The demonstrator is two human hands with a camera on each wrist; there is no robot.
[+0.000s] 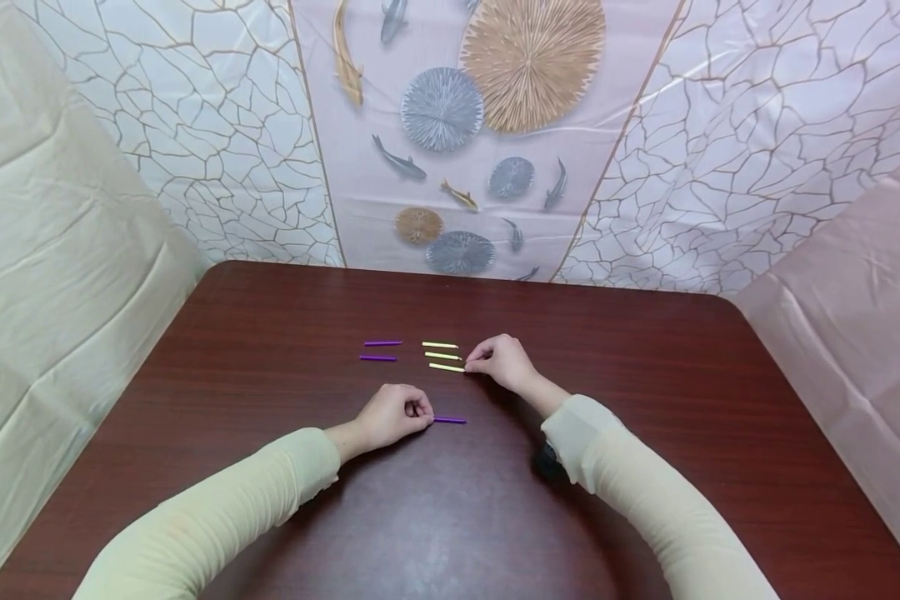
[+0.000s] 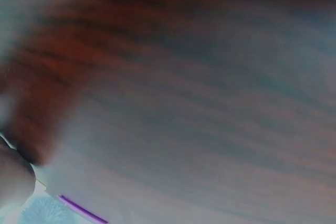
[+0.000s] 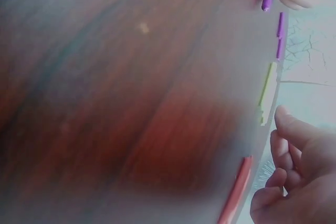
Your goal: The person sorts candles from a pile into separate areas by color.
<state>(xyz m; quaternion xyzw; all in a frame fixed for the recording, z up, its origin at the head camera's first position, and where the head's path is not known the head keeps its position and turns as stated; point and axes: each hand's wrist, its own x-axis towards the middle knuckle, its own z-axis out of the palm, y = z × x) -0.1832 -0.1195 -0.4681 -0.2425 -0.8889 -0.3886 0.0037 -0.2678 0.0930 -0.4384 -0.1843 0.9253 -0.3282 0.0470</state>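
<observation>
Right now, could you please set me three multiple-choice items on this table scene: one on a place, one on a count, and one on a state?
1. Where do the two purple sticks that lie apart from the hands sit relative to the yellow sticks?
A. left of them
B. right of them
C. stacked on them

2. How many yellow sticks are on the table?
A. one
B. three
C. five

3. What is the left hand doing?
A. lying flat and open
B. pinching the end of a purple stick
C. raised off the table

Answers: 1 A, the head view shows the purple pair left of the yellow row. 2 B, three lie parallel by the right hand. 3 B, curled fingers meet the stick's end.
</observation>
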